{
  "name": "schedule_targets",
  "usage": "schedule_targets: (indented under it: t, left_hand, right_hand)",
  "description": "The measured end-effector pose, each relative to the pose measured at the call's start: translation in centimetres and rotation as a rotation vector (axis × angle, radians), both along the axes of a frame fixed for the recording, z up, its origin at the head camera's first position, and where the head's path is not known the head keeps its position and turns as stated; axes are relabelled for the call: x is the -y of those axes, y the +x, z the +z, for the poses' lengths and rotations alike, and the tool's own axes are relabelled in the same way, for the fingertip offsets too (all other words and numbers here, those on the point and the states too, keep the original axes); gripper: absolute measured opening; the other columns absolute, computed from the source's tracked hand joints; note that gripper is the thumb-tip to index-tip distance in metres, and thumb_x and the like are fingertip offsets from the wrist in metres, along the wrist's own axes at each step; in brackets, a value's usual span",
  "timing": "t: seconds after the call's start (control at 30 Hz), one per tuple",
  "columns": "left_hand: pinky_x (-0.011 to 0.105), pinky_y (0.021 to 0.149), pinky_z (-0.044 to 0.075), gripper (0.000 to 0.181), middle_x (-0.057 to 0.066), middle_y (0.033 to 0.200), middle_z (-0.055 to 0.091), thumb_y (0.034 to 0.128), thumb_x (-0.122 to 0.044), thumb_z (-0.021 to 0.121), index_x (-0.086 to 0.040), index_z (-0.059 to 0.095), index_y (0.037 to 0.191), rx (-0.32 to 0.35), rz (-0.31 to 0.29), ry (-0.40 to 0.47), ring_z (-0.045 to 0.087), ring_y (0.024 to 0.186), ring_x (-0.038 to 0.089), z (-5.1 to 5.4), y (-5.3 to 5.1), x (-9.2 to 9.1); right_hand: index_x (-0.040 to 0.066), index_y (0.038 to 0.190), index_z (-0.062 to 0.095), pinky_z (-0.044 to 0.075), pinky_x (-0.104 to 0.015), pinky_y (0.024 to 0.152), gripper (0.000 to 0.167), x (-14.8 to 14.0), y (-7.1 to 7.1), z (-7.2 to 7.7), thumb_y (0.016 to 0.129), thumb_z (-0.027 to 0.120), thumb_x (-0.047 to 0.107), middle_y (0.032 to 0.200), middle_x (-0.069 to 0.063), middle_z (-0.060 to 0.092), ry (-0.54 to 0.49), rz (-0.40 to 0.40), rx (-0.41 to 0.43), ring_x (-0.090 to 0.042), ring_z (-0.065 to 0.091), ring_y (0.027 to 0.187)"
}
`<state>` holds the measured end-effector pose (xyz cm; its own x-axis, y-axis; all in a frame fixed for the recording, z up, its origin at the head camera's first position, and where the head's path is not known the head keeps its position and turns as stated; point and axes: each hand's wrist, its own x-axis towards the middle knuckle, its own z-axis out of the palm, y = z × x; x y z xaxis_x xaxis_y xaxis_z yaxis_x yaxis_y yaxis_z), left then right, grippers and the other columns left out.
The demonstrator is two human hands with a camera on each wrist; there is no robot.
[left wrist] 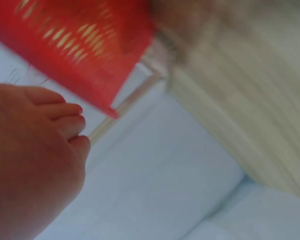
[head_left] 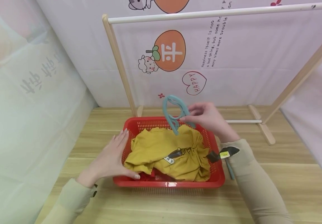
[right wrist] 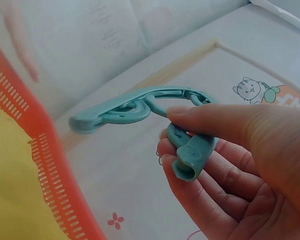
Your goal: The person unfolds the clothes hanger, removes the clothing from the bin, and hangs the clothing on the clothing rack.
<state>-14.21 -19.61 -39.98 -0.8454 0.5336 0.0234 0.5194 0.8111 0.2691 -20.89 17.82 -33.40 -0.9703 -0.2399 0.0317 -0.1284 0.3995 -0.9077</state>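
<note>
My right hand [head_left: 209, 119] pinches a teal folding clothes hanger [head_left: 165, 107] between thumb and fingers, above the back of a red plastic basket [head_left: 172, 184]. In the right wrist view the hanger [right wrist: 127, 107] appears folded, one arm pointing left and the other lying in the fingers. Crumpled yellow clothing [head_left: 155, 143] with a dark print and lettering fills much of the basket. Something red shows beneath it at the front. At the basket's left side, my left hand [head_left: 111, 157] has its fingers extended and thumb spread; whether it touches the rim I cannot tell.
Behind the basket stands a rack with wooden posts [head_left: 119, 62] and a white top bar [head_left: 194, 14]. Its wooden foot [head_left: 263, 126] rests at the right on the wood-grain table [head_left: 295, 174]. A thin teal piece [head_left: 229, 169] lies partly hidden beside my right sleeve.
</note>
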Motion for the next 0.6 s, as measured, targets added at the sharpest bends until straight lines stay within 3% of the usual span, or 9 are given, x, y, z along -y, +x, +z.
schedule_targets:
  t: [0.1,0.3,0.4,0.5,0.6]
  left_hand:
    - [0.052,0.122,0.01,0.145,0.015,0.168,0.008,0.0625,-0.081,0.078,-0.001,0.01,0.162,0.033,0.034,0.104,0.008,0.154,0.032,1.8,-0.9,-1.0]
    - [0.06,0.116,0.025,0.11,-0.002,0.166,0.022,0.0803,-0.057,0.082,-0.024,0.018,0.164,0.155,0.071,0.449,0.023,0.151,0.028,5.3,-3.1,-3.6]
    - [0.053,0.115,0.031,0.094,-0.006,0.16,0.036,0.0858,-0.052,0.079,-0.026,0.029,0.161,0.244,0.094,0.642,0.033,0.146,0.02,5.8,-4.2,-5.1]
    - [0.041,0.113,0.038,0.082,-0.003,0.152,0.049,0.089,-0.044,0.079,-0.017,0.041,0.156,0.346,0.132,0.831,0.045,0.139,0.018,5.8,-5.1,-6.6]
    - [0.039,0.106,0.045,0.07,0.001,0.141,0.061,0.0902,-0.04,0.079,-0.014,0.052,0.15,0.404,0.178,0.926,0.057,0.129,0.019,5.7,-5.8,-8.0]
  right_hand:
    - [0.002,0.106,0.071,0.054,-0.034,0.081,0.038,0.2,0.0,0.0,0.082,0.088,0.027,0.088,-0.008,0.076,-0.005,0.01,0.003,-0.023,0.073,0.085]
    - [0.002,0.105,0.071,0.055,-0.035,0.083,0.037,0.3,0.3,0.2,0.083,0.088,0.026,0.088,-0.008,0.076,-0.022,0.016,0.017,-0.024,0.073,0.086]
    - [0.002,0.106,0.071,0.057,-0.035,0.079,0.038,0.3,0.5,0.1,0.082,0.089,0.026,0.089,-0.01,0.076,-0.036,0.019,0.035,-0.026,0.073,0.085]
    - [0.003,0.107,0.072,0.059,-0.035,0.076,0.04,0.3,0.6,0.0,0.081,0.089,0.028,0.09,-0.01,0.075,-0.043,0.017,0.046,-0.028,0.073,0.085]
    - [0.003,0.108,0.072,0.06,-0.036,0.074,0.041,0.3,0.7,-0.1,0.081,0.089,0.028,0.09,-0.01,0.076,-0.05,0.015,0.052,-0.029,0.073,0.085]
